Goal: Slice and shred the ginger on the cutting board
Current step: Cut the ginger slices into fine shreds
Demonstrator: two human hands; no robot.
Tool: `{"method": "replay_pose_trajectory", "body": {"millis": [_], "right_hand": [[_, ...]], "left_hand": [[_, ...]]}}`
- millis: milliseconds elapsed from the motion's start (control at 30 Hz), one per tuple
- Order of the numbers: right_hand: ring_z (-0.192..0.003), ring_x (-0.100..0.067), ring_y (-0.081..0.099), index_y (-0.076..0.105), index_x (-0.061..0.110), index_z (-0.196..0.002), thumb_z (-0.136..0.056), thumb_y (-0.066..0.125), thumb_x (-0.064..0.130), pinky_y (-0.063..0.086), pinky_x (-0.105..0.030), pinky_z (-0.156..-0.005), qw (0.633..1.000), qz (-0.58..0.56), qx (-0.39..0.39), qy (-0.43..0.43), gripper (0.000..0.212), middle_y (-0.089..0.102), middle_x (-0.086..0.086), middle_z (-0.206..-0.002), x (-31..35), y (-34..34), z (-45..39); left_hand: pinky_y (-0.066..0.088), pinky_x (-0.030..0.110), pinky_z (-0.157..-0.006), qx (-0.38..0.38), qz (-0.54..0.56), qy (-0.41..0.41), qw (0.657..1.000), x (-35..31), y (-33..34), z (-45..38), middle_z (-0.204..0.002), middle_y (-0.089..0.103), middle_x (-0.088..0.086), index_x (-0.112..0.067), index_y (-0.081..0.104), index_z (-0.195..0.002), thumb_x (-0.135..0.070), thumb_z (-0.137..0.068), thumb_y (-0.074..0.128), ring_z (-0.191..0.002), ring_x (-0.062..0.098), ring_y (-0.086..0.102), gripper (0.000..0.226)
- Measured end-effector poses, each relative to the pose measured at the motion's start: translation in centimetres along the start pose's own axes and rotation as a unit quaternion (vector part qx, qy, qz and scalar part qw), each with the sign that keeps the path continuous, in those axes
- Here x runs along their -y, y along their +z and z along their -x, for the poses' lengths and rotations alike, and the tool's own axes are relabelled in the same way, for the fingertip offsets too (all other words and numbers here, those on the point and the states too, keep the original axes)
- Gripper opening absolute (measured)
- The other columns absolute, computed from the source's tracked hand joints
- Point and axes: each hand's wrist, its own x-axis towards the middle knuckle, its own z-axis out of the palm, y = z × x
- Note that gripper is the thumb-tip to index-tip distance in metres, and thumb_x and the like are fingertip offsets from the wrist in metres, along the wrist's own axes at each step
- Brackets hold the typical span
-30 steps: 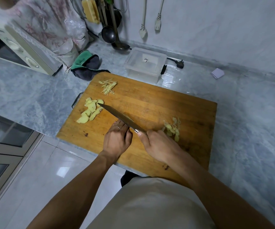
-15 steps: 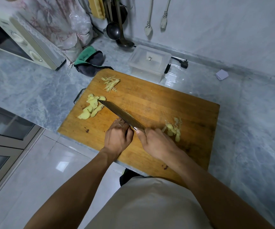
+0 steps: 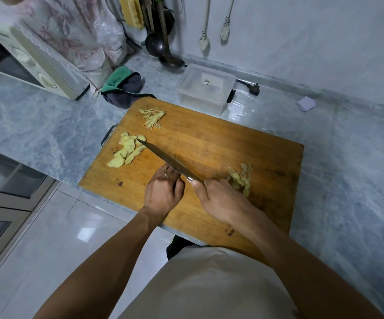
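since a second ago the knife [image 3: 163,156] has slid its tip up to the slices [image 3: 127,153] lying beyond my left hand [image 3: 163,192], nearly touching them now. my right hand [image 3: 218,199] grips the handle, and the left rests by the blade's heel with fingers curled, though i cannot tell whether it holds any ginger; shreds [image 3: 153,117] lie farther out, peel scraps [image 3: 240,179] just past my right hand. i'd judge it best to stack a few slices under tucked knuckles on the board [image 3: 221,143] and cut thin strips.
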Motion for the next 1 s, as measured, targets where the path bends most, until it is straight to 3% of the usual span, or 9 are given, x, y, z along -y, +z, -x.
{"method": "replay_pose_trajectory", "body": {"millis": [200, 500, 667, 900, 1000], "right_hand": [[-0.077, -0.028, 0.064, 0.053, 0.021, -0.082, -0.104, 0.022, 0.06, 0.056, -0.043, -0.071, 1.0, -0.012, 0.004, 0.007, 0.055, 0.062, -0.011, -0.086, -0.11, 0.1, -0.39], [-0.07, -0.029, 0.061, 0.059, 0.014, -0.096, -0.105, 0.022, 0.058, 0.042, -0.033, -0.056, 1.0, 0.01, 0.006, 0.008, 0.058, 0.06, -0.008, -0.08, 0.39, 0.7, -0.85], [-0.072, -0.03, 0.062, 0.053, 0.016, -0.087, -0.104, 0.022, 0.059, 0.041, -0.033, -0.058, 1.0, -0.001, 0.0, 0.002, 0.056, 0.059, -0.009, -0.08, 0.06, 0.57, -0.46], [-0.074, -0.027, 0.064, 0.056, 0.017, -0.087, -0.103, 0.021, 0.061, 0.051, -0.036, -0.062, 1.0, -0.015, 0.004, 0.007, 0.059, 0.063, -0.01, -0.084, 0.0, 0.43, -0.39], [-0.074, -0.027, 0.063, 0.054, 0.019, -0.087, -0.103, 0.022, 0.061, 0.044, -0.033, -0.06, 1.0, -0.013, 0.005, 0.011, 0.055, 0.062, -0.009, -0.086, -0.06, 0.47, -0.41]], "left_hand": [[0.048, 0.031, -0.059, 0.007, 0.001, -0.009, 1.0, 0.2, 0.2, -0.12, -0.097, 0.066, 0.014, -0.009, 0.063, -0.084, -0.008, -0.084, 0.063, -0.091, 0.033, 0.061, 0.002], [0.041, 0.027, -0.056, 0.019, -0.001, -0.039, 0.999, 0.21, 0.11, -0.07, -0.081, 0.064, 0.01, -0.01, 0.059, -0.07, -0.019, -0.088, 0.055, -0.088, 0.03, 0.061, 0.02], [0.05, 0.032, -0.058, 0.015, -0.006, -0.023, 1.0, 0.0, -0.05, -0.02, -0.096, 0.068, 0.013, -0.011, 0.065, -0.083, -0.016, -0.088, 0.056, -0.094, 0.033, 0.063, 0.012], [0.05, 0.031, -0.059, 0.011, -0.012, -0.019, 1.0, -0.01, -0.14, -0.06, -0.098, 0.068, 0.011, -0.012, 0.067, -0.087, -0.018, -0.088, 0.054, -0.095, 0.031, 0.063, 0.014], [0.05, 0.031, -0.058, 0.006, -0.014, -0.017, 1.0, -0.12, -0.18, -0.09, -0.095, 0.069, 0.011, -0.012, 0.069, -0.087, -0.015, -0.086, 0.057, -0.093, 0.032, 0.064, 0.012]]}}
